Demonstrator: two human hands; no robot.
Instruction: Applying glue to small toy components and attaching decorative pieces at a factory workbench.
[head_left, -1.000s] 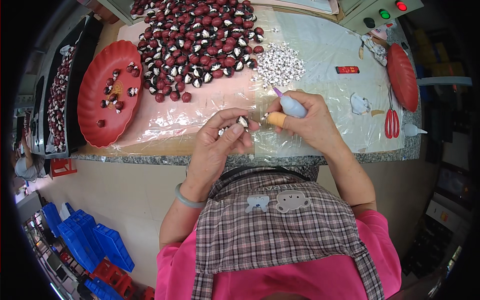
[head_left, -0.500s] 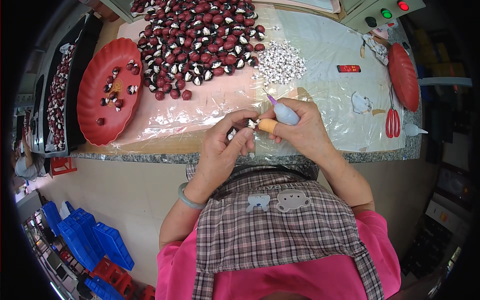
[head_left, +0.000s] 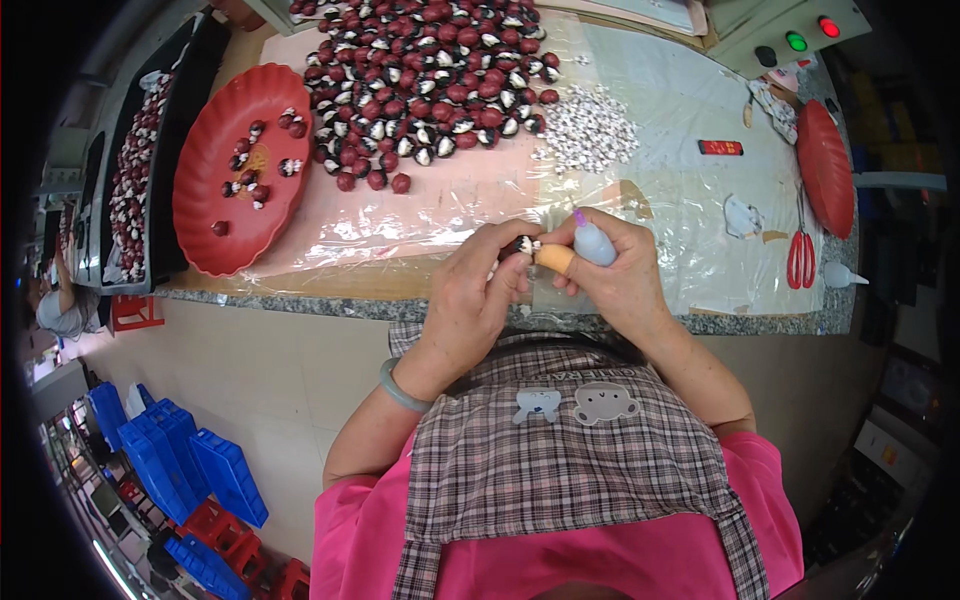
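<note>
Between the fingertips of my left hand (head_left: 472, 292) is a small dark-and-white ball figure (head_left: 520, 246), partly hidden by the fingers. My right hand (head_left: 622, 268) meets it from the other side. Its thumb, in an orange finger cover (head_left: 555, 259), presses close to the figure's white part. The same right hand keeps a pale squeeze bottle (head_left: 594, 244) with a purple nozzle tucked in its grip, tip pointing away from me. Beyond the hands lie a big heap of maroon, black and white balls (head_left: 425, 95) and a pile of tiny white pieces (head_left: 592, 130).
A red scalloped tray (head_left: 200, 165) at left holds several figures. Farther left is a black bin (head_left: 180, 110) full of them. On the right lie red-handled scissors (head_left: 802, 260), a small bottle (head_left: 840, 275), a red box (head_left: 720, 147) and another red tray (head_left: 826, 165).
The whole view has shifted slightly. The bottle in my right hand has tilted, its nozzle now more upright. The figure has turned between my left fingers, and both hands stay together.
</note>
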